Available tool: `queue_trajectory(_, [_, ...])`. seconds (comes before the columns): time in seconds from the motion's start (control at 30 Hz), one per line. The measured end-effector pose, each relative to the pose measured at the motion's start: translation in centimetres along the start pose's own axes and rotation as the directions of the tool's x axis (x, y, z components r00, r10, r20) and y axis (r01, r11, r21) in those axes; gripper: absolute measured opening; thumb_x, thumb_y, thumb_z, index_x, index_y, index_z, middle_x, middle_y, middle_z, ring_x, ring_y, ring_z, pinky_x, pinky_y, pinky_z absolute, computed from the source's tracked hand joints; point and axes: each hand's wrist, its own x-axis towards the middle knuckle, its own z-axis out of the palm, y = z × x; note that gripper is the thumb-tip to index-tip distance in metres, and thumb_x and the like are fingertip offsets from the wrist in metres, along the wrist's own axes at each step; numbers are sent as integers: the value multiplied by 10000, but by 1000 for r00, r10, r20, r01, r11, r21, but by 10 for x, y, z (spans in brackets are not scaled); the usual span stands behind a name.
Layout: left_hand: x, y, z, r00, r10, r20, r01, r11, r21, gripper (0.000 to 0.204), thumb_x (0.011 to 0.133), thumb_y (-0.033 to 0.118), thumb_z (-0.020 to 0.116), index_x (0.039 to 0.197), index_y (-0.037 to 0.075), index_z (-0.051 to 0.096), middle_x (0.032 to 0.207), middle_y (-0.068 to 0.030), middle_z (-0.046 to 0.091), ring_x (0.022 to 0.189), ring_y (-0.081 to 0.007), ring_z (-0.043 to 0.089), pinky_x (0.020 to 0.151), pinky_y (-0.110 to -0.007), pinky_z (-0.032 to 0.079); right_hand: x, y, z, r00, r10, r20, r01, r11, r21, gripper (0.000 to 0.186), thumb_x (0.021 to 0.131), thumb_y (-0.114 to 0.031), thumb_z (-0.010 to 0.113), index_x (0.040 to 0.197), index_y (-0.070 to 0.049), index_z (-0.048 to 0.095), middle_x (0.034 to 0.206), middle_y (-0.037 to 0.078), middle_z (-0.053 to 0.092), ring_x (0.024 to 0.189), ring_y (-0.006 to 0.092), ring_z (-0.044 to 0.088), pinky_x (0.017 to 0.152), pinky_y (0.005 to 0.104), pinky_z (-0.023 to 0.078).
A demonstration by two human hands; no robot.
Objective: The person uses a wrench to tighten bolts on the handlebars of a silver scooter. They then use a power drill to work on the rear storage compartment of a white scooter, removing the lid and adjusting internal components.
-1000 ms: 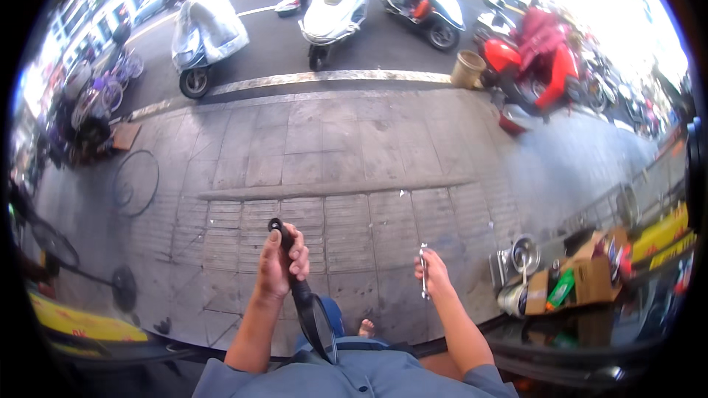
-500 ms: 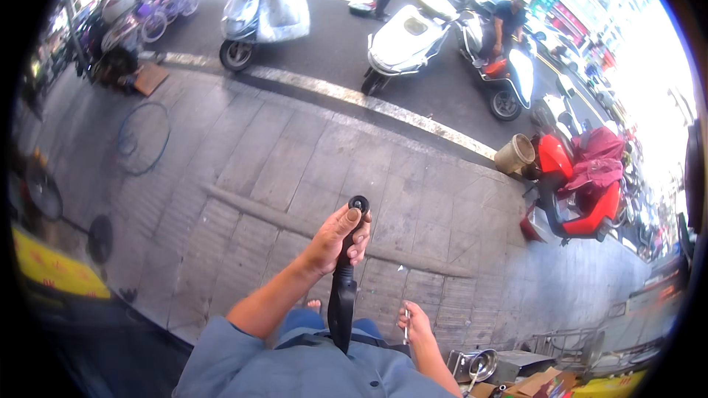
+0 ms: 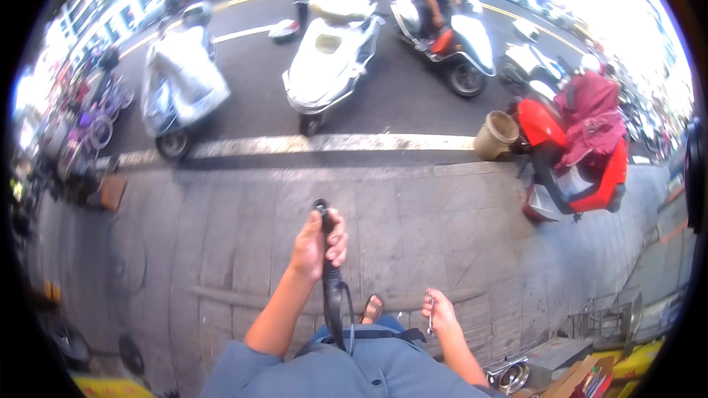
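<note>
My left hand [image 3: 310, 250] is wrapped round a long black piece [image 3: 333, 298] with a round hollow top end and a ribbed section below. It stands almost upright in front of my shirt, its lower end by my waist, and a thin dark loop hangs beside it. Its exact kind I cannot tell. Lower and to the right, my right hand [image 3: 444, 313] is closed on a slim silver metal tool [image 3: 430, 311], which looks like a small wrench. The two hands are apart. Beneath them is grey paving [image 3: 413, 236], with my sandalled foot [image 3: 374, 308] on it.
A red scooter [image 3: 542, 121] with a maroon cover stands at the right beside a tan bucket [image 3: 495, 135]. Past the white kerb line [image 3: 354, 143] are several scooters and two people. A metal box [image 3: 549, 360] and cardboard [image 3: 571, 383] sit at the lower right.
The view has swung right, so the scooters and kerb sit further left and the kerb looks level. My foot shows more. Both hands keep their hold.
</note>
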Motion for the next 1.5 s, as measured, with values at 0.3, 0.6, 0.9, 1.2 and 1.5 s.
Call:
queue_trajectory(0.3, [207, 65, -78, 951, 217, -219, -229, 973, -31, 468, 999, 570, 511, 1018, 110, 593, 736, -18, 450, 569, -151, 444, 488, -303, 403, 150, -246, 201, 925, -178, 335, 282, 914, -293, 232, 950, -261, 698, 1086, -100, 601, 638, -38, 454, 481, 72, 400, 424, 250, 332])
queue_trajectory(0.6, [493, 74, -160, 862, -18, -506, -102, 973, -208, 477, 963, 598, 583, 890, 127, 578, 673, 10, 431, 587, -129, 416, 575, -288, 394, 383, -342, 143, 1000, -10, -19, 12, 994, 109, 191, 1003, -210, 584, 1095, -45, 611, 604, -63, 336, 459, 64, 262, 401, 246, 222])
queue_trajectory(0.9, [803, 86, -81, 977, 69, -202, -104, 980, -171, 415, 965, 548, 605, 965, 133, 617, 687, 21, 431, 642, -131, 447, 662, -314, 425, 459, -538, 330, 965, -189, 182, 215, 967, -137, 140, 1004, -189, 590, 1042, -71, 656, 632, -65, 436, 485, 25, 347, 402, 215, 226])
queue_trajectory(1.2, [1039, 39, -87, 931, 312, -189, -310, 950, 44, 306, 992, 435, 624, 1027, 133, 597, 801, 11, 499, 761, -146, 496, 879, -390, 437, 582, -791, 547, 631, 102, 769, 498, 707, -502, 437, 1023, -370, 573, 1290, -28, 628, 710, -58, 432, 578, 38, 357, 507, 237, 304])
queue_trajectory(1.5, [1287, 5, -101, 877, 358, 321, -480, 651, 587, 256, 907, 268, 757, 994, 79, 608, 933, -68, 644, 970, -237, 622, 1096, -481, 372, 780, -969, 619, 548, 59, 834, -163, 986, 37, 327, 1092, -369, 448, 1096, -74, 591, 787, -20, 542, 620, 53, 491, 517, 221, 423])
